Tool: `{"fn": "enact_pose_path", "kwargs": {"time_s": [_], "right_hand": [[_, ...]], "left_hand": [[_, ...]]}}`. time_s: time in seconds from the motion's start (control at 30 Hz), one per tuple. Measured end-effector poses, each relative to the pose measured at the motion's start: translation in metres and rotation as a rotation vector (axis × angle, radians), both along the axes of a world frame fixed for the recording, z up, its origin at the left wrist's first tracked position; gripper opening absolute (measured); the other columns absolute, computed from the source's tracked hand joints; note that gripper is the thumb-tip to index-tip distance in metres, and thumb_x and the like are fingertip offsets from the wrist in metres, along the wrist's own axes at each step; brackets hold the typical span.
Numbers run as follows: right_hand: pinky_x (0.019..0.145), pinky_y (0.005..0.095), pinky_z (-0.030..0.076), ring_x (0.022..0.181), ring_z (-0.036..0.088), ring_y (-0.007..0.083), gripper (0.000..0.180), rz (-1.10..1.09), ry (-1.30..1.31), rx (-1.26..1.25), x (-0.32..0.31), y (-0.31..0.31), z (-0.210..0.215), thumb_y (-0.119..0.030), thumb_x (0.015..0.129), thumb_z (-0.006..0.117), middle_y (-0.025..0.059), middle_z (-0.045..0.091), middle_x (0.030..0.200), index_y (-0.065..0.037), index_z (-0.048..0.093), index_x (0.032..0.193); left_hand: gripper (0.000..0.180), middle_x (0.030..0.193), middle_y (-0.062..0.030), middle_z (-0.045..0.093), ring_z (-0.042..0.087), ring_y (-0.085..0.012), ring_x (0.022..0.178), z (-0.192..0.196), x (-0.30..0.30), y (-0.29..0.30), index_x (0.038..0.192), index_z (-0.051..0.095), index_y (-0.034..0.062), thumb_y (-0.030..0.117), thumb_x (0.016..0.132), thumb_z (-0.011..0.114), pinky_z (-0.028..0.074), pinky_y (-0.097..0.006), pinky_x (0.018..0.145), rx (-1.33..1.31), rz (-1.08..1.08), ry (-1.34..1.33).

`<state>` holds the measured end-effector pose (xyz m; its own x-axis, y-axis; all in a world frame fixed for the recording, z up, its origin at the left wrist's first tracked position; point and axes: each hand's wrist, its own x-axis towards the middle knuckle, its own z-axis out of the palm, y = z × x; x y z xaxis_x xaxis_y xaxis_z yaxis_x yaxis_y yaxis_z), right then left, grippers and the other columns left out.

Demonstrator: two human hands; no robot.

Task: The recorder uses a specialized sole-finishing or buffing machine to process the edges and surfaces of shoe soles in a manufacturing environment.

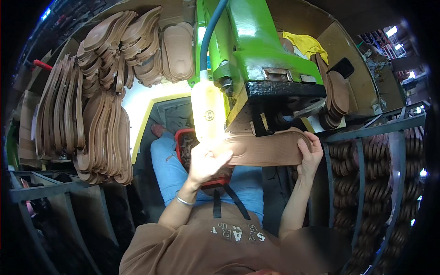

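Between my two hands I hold a brown shoe sole (270, 149) level, its long side lying left to right under the head of a green machine (256, 41). My left hand (207, 162) grips the left end, thumb on the upper face. At the right end my right hand (310, 153) has its fingers wrapped round the rounded tip. Just above the sole sits the machine's dark metal working part (263, 123); whether the two touch I cannot tell. A bright lamp (210, 110) glares beside my left hand and washes out part of it.
Stacks of brown soles (103, 133) stand on the left, with more soles (178, 52) behind. At the right lie further soles (338, 94), a black phone (342, 68) and a yellow cloth (308, 45). A red bin (179, 137) is between my knees. Metal racks (360, 183) flank me.
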<state>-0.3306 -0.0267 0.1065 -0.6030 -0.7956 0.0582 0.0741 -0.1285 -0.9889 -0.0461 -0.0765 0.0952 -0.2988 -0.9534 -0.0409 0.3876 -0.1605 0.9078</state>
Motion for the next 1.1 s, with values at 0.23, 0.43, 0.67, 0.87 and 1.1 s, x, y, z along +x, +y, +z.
{"fn": "enact_pose_path", "kwargs": {"time_s": [0.23,0.43,0.67,0.87,1.1], "right_hand": [[0.074,0.0228,0.049,0.084,0.061,0.0112,0.031,0.22,-0.043,0.036,0.071,-0.035,0.003,0.001,0.074,0.072,0.0081,0.064,0.094,0.001,0.057,0.101],[0.079,0.0249,0.048,0.089,0.06,0.0136,0.04,0.385,-0.091,-0.074,0.134,-0.037,-0.006,0.001,0.074,0.072,0.0098,0.062,0.097,0.0,0.05,0.107],[0.105,0.0348,0.03,0.122,0.041,0.0231,0.063,0.036,-0.09,-0.044,0.177,0.024,-0.061,-0.006,0.085,0.06,0.0155,0.041,0.133,0.006,0.025,0.136],[0.096,0.0319,0.039,0.11,0.051,0.0197,0.048,0.096,0.136,0.011,0.06,-0.05,-0.042,-0.005,0.089,0.053,0.0131,0.053,0.12,0.005,0.036,0.132],[0.087,0.0418,0.044,0.096,0.058,0.0414,0.04,-0.158,0.799,0.085,-0.059,-0.236,-0.012,-0.017,0.08,0.062,0.0285,0.059,0.105,0.002,0.056,0.115]], "left_hand": [[0.04,0.103,-0.0147,0.062,0.064,-0.0179,0.083,-0.005,0.075,0.005,0.112,0.053,-0.0067,-0.001,0.075,0.066,0.054,-0.027,0.069,0.095,0.177,-0.021],[0.043,0.101,-0.0174,0.061,0.066,-0.0257,0.082,-0.038,0.139,0.034,0.113,0.048,-0.0047,0.004,0.075,0.065,0.06,-0.038,0.059,0.179,0.182,0.011],[0.037,0.098,-0.003,0.058,0.053,-0.0096,0.093,-0.063,0.034,0.047,0.105,0.055,0.0004,0.012,0.076,0.076,0.044,-0.026,0.084,0.184,-0.173,-0.049],[0.028,0.087,-0.0058,0.058,0.057,-0.0151,0.079,-0.019,0.014,-0.104,0.103,0.055,-0.0025,0.012,0.083,0.067,0.049,-0.031,0.073,-0.185,0.525,-0.018],[0.061,0.113,-0.0129,0.041,0.049,-0.0238,0.096,-0.062,0.029,-0.237,0.124,0.043,0.0068,0.008,0.073,0.076,0.048,-0.034,0.076,-0.028,0.924,-0.642]]}}
